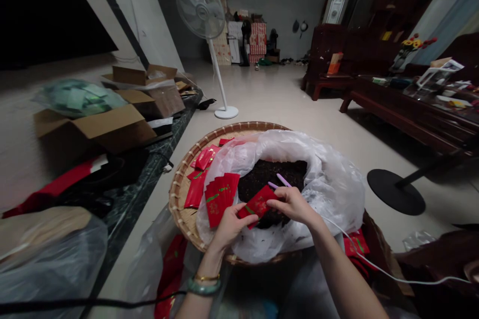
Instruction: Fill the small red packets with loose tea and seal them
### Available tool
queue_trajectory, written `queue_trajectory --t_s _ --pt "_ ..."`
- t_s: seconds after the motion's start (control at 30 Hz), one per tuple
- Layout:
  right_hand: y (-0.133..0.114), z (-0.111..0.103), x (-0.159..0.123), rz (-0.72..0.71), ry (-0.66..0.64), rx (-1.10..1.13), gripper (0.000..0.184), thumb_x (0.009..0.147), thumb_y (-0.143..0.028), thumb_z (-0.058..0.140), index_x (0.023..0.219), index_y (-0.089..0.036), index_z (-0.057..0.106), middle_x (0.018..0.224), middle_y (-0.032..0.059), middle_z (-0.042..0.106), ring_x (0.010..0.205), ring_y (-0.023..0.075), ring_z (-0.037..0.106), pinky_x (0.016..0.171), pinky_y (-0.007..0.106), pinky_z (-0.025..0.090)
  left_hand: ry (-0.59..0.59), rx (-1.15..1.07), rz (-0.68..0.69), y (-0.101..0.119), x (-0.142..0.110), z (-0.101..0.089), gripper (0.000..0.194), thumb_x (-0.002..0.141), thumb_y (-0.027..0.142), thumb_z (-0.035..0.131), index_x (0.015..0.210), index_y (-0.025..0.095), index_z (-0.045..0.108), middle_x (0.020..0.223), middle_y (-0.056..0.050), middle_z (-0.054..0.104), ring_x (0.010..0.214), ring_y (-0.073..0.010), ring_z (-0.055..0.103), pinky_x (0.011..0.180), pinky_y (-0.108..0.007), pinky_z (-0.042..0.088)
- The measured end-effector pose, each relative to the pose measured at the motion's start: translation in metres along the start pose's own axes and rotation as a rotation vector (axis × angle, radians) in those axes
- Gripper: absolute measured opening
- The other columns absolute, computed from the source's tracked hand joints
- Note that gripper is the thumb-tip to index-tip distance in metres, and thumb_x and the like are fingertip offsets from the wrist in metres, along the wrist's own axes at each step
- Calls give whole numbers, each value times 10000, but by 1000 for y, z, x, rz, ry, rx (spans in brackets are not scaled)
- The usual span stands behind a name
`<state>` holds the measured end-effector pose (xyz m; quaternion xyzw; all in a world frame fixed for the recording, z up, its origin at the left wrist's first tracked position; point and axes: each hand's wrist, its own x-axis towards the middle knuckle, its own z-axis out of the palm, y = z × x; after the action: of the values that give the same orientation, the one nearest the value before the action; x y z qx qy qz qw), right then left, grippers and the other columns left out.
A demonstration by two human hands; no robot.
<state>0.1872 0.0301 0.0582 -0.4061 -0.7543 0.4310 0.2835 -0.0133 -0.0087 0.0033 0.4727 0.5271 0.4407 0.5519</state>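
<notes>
While pinching a flat, rectangular red packet (257, 203) in fingertips of left hand (232, 224) and right hand (294, 204), covers part of its print above dark, crumbly soil (275, 172). Hides near ends of slim purple prongs (283, 180) behind right hand.

Small red packet (259, 203), flat, gold print and green mark on its face, held tilted between left hand (234, 223) and right hand (291, 203). Two slim purple prongs (283, 180) jut up by the right hand; one tool or two, cannot tell. Beneath: dark, crumbly material (277, 172) filling a whitish translucent plastic bag (333, 184), mouth spread wide, edges crumpled. Fanned stack of red packets (220, 200), overlapping, green marks across, lies on the bag's left side. More loose packets (197, 187) scattered on the left part of a round woven tray (179, 179), under the bag.
</notes>
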Motion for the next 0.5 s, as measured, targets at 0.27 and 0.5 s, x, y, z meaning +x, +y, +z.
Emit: queue_trajectory --t_s 0.27,0.5 --pt "-6 0 -2 -54 -51 -73 208 835 -292 590 672 -166 617 652 -21 584 606 124 566 571 233 438 -71 -115 -36 8 -2 -3 331 585 321 768 851 133 704 735 -19 712 647 -165 624 629 -263 478" --pt "1 13 -2 97 -188 49 206 816 -343 611 732 -164 664 589 -23 594 524 113 564 476 203 401 -7 -188 -109 8 0 10 329 546 387 803 722 126 707 612 -16 685 540 -148 595 546 -243 457"
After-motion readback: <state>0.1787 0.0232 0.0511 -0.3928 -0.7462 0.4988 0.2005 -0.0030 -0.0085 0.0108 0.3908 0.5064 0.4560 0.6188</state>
